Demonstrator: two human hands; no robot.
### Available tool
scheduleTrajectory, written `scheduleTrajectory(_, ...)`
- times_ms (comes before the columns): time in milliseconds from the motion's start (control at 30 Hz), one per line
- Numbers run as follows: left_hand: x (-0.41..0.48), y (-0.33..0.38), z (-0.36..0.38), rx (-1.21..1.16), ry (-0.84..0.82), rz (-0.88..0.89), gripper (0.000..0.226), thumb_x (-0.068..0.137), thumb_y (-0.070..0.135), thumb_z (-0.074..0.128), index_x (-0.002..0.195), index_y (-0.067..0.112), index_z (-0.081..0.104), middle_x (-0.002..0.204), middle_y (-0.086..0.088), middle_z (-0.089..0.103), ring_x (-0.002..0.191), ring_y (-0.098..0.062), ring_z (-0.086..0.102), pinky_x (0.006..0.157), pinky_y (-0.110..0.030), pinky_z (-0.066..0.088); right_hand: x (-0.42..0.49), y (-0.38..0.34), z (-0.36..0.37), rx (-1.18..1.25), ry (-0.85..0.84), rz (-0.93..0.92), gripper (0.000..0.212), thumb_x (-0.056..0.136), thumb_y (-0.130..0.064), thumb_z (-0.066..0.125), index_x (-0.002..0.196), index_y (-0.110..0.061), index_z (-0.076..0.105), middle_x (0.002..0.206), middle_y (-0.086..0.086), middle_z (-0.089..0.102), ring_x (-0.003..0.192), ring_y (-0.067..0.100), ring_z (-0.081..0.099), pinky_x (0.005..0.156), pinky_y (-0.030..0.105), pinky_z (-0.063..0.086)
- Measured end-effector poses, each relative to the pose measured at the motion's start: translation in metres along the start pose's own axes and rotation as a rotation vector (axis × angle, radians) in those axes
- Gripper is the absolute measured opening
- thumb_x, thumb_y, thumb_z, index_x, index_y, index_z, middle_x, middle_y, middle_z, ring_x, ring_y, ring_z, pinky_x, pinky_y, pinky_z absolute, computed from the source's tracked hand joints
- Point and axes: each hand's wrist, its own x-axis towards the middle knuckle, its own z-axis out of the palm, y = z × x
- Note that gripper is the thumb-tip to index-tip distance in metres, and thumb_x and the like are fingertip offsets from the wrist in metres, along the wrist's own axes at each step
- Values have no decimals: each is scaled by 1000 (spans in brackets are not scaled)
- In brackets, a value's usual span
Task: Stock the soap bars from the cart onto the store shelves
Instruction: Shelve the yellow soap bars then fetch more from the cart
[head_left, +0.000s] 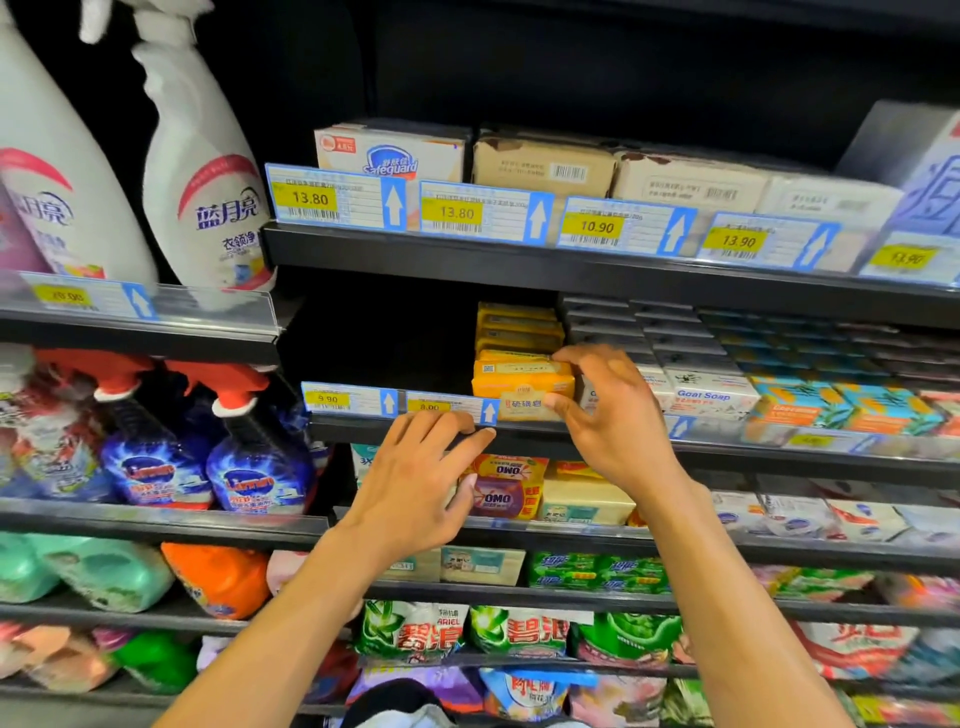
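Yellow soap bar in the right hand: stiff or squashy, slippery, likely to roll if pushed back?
Likely stiff: the yellow soap bar keeps square edges in the grip of the right hand. Probably dense for its size, being a solid-looking block. Its glossy wrapper may slide easily; the flat faces should not roll.

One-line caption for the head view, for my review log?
Right hand grips the frontmost yellow soap bar; left hand rests on the price rail beside it.

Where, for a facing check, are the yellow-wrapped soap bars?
The yellow-wrapped soap bars sit centre of the head view, just left of the white Goat Soap boxes, held by the right hand.
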Motion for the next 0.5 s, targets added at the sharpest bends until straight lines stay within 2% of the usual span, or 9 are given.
scheduleTrajectory(100, 0, 0, -2, 11, -10, 1, 49, 91, 35, 55, 136, 17, 58, 126, -2, 57, 114, -24, 51, 97, -40, 44, 1, 0, -1, -48, -29, -11, 42, 92, -31, 73, 130, -21, 58, 130, -2, 56, 122, 18, 50, 95, 33, 46)
scheduleTrajectory(267, 1, 0, -5, 11, -40, -14, 50, 91, 35, 54, 138, 18, 56, 128, -1, 55, 117, -24, 50, 99, -39, 42, -4, 3, 2, -92, 17, -70, 31, 95, -30, 69, 123, -16, 63, 130, 1, 58, 121, 22, 51, 97, 38, 48)
scheduleTrajectory(367, -1, 1, -6, -9, -69, -25, 50, 91, 34, 54, 139, 18, 55, 129, 0, 55, 117, -24, 50, 99, -39, 42, -10, 4, 5, -130, 67, -74, 31, 97, -35, 65, 120, -15, 67, 132, 1, 62, 123, 22, 52, 100, 41, 48)
scheduleTrajectory(500, 0, 3, -11, 6, -111, -32, 50, 92, 33, 54, 139, 18, 55, 129, -1, 54, 117, -25, 50, 99, -39, 43, -15, -1, 5, -178, 70, -51, 36, 99, -39, 60, 127, -18, 64, 136, 0, 61, 130, 22, 49, 106, 44, 46)
